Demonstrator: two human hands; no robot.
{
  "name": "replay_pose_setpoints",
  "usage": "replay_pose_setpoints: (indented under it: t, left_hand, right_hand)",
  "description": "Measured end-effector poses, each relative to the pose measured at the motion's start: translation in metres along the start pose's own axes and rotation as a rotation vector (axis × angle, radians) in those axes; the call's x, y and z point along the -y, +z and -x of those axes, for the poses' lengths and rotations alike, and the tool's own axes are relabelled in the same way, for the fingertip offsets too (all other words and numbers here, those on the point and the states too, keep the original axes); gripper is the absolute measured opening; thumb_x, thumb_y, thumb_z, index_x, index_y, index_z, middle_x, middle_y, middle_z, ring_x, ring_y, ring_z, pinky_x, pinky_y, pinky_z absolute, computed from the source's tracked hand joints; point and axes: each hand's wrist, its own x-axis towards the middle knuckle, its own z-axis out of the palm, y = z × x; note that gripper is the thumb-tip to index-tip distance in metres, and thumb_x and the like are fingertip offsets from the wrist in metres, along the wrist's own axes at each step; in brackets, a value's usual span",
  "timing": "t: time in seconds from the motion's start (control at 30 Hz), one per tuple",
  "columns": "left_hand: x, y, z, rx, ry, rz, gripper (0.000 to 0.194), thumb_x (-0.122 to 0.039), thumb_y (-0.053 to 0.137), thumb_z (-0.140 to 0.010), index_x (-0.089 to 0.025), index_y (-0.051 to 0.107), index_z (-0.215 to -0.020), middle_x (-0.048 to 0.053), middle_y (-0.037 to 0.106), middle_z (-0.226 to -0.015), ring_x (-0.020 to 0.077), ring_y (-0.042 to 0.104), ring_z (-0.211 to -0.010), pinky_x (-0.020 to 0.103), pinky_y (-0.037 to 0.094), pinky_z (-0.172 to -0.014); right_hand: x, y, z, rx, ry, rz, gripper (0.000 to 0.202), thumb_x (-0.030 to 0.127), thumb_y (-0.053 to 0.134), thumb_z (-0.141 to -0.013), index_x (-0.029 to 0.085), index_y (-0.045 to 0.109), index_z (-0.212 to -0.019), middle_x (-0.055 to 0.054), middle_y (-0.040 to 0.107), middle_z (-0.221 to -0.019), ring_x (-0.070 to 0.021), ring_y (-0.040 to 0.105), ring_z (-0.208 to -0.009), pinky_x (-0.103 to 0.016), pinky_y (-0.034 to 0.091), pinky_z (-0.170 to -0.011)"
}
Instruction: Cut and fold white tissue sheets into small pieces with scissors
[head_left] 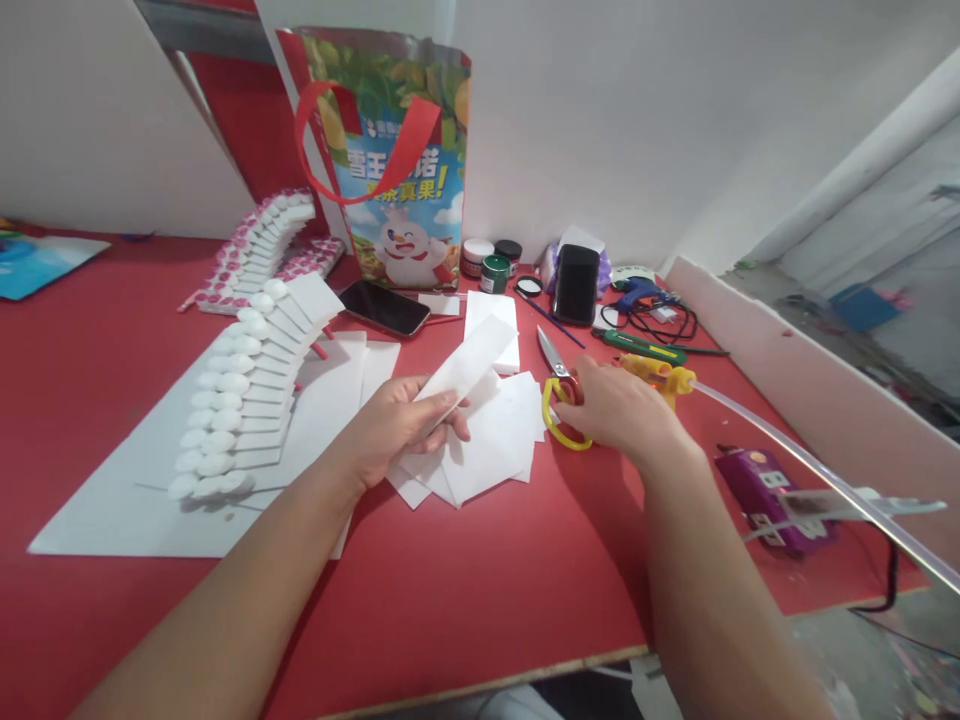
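My left hand (420,412) is closed around a folded strip of white paper (469,365), thumb on top. Beneath and beside it, several white paper sheets (491,440) lie fanned on the red table. On the right, my right hand (619,405) has its fingers closed at the yellow handle of the scissors (562,425); the blades point away and the other handle is mostly hidden. Just beyond that hand rests a yellow glue gun (656,375) with a long clear glue stick running toward the right edge.
At left, a curved white piece with rows of white discs (225,410) sits on white board (112,500). Behind are a phone (386,307), a printed bag (409,170), paint jars (495,272) and a green-handled cutter (637,346). A purple power strip (772,500) lies right.
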Motion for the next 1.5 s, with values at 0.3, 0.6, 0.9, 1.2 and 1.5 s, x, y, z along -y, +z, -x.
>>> replay_pose_setpoints:
  t: [0.3,0.6,0.9,1.2,1.5]
  left_hand:
    - [0.001,-0.004,-0.002,-0.057,-0.013,0.151,0.027,-0.037,0.079,-0.081,-0.011,0.072,-0.085,0.009,0.074,-0.072,0.0042,0.041,-0.043,0.021,0.028,-0.043]
    - [-0.002,-0.003,-0.003,-0.158,0.142,0.222,0.025,-0.036,0.079,-0.082,-0.012,0.073,-0.085,0.004,0.071,-0.068,0.0023,0.037,-0.041,0.021,0.027,-0.044]
    - [-0.002,0.001,0.0,-0.198,0.215,0.264,0.02,-0.033,0.077,-0.084,-0.014,0.071,-0.081,0.002,0.07,-0.069,0.0027,0.039,-0.041,0.022,0.029,-0.047]
    - [0.004,0.01,0.0,-0.101,0.129,0.196,0.027,-0.041,0.076,-0.085,-0.015,0.07,-0.088,0.004,0.071,-0.069,0.0044,0.04,-0.041,0.023,0.021,-0.044]
    - [0.002,0.013,0.002,-0.092,0.103,0.136,0.03,-0.045,0.075,-0.084,-0.017,0.072,-0.091,0.004,0.07,-0.071,0.0048,0.037,-0.042,0.025,0.022,-0.045]
  right_hand:
    - [0.009,0.015,-0.016,0.08,0.125,-0.036,0.047,0.027,0.055,-0.09,0.003,0.05,-0.129,-0.028,0.069,-0.11,-0.0409,0.067,-0.111,-0.042,0.049,-0.082]
    - [-0.021,0.007,-0.008,-0.017,-0.148,-1.051,0.046,0.036,0.071,-0.079,0.024,0.05,-0.118,-0.003,0.068,-0.084,-0.023,0.068,-0.077,-0.034,0.053,-0.071]
    - [-0.015,0.002,0.003,0.379,-0.603,-1.069,0.056,0.054,0.082,-0.073,0.021,0.058,-0.111,-0.001,0.059,-0.091,-0.0174,0.057,-0.083,-0.029,0.046,-0.074]
    - [0.0,0.005,0.005,0.419,-0.583,-1.027,0.049,0.053,0.082,-0.075,0.023,0.058,-0.105,0.003,0.053,-0.083,-0.0147,0.048,-0.074,-0.027,0.041,-0.067]
    - [0.006,0.005,0.006,0.424,-0.575,-1.048,0.047,0.055,0.081,-0.075,0.023,0.06,-0.103,0.003,0.052,-0.08,-0.0134,0.044,-0.071,-0.026,0.035,-0.062]
